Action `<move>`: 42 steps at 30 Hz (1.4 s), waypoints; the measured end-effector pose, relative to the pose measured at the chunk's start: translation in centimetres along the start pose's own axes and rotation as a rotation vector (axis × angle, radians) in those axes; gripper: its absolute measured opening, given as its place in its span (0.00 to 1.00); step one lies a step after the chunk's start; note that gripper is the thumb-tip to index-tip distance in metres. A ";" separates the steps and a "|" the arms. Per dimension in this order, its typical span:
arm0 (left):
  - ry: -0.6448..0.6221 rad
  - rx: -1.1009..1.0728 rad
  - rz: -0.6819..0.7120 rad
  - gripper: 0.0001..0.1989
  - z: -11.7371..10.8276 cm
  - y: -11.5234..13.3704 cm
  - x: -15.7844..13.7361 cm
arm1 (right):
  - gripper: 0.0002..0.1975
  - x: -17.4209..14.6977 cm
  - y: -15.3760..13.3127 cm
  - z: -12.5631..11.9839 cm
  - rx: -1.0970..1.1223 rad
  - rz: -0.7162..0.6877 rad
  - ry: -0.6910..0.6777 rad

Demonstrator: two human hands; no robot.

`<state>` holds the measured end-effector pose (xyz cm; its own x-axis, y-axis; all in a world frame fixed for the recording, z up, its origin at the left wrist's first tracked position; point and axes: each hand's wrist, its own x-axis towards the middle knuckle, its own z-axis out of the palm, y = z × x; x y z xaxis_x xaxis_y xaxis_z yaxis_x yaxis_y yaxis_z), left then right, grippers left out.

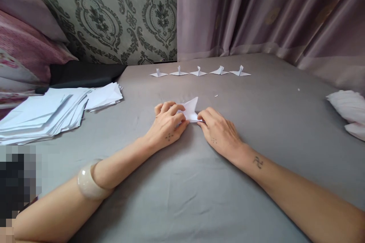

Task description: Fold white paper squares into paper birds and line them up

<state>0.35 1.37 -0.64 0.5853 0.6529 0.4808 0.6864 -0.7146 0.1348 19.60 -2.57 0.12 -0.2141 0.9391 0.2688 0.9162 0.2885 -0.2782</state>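
A small white folded paper [190, 110] lies on the grey cloth in front of me, one pointed flap sticking up and away to the right. My left hand [169, 123] grips its left part, fingers curled over the top and thumb along the near edge. With thumb and fingertips, my right hand [218, 129] pinches the paper's lower right point. The left fingers hide much of the fold's left side.
Several folded paper figures [198, 72] stand in a row toward the back. Stacks of white paper sheets [45, 112] lie at left, beside a black flat item [88, 74]. A whitish bundle [349, 108] sits at far right. Purple curtains [211, 11] hang behind.
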 end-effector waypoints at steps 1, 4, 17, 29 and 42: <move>-0.005 -0.007 -0.007 0.12 0.1 0.0 0.1 | 0.08 0.0 -0.1 0.0 -0.010 -0.014 0.003; -0.018 -0.025 -0.021 0.12 0.1 -0.1 0.1 | 0.09 0.0 -0.1 0.0 -0.004 -0.009 -0.023; -0.023 -0.021 -0.087 0.12 0.5 0.0 0.7 | 0.06 0.6 0.2 0.4 0.062 0.036 0.014; -0.009 -0.116 -0.332 0.05 -0.9 -0.1 -0.4 | 0.17 -0.4 0.1 0.2 -0.007 -0.163 -0.093; -0.145 -0.089 0.005 0.13 -0.2 0.3 -0.9 | 0.19 -0.5 0.1 -1.3 0.037 -0.246 -0.206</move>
<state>-0.05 0.50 -0.89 0.6493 0.6739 0.3525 0.6459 -0.7334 0.2122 20.24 -3.29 1.13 -0.4950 0.8575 0.1405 0.8164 0.5143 -0.2627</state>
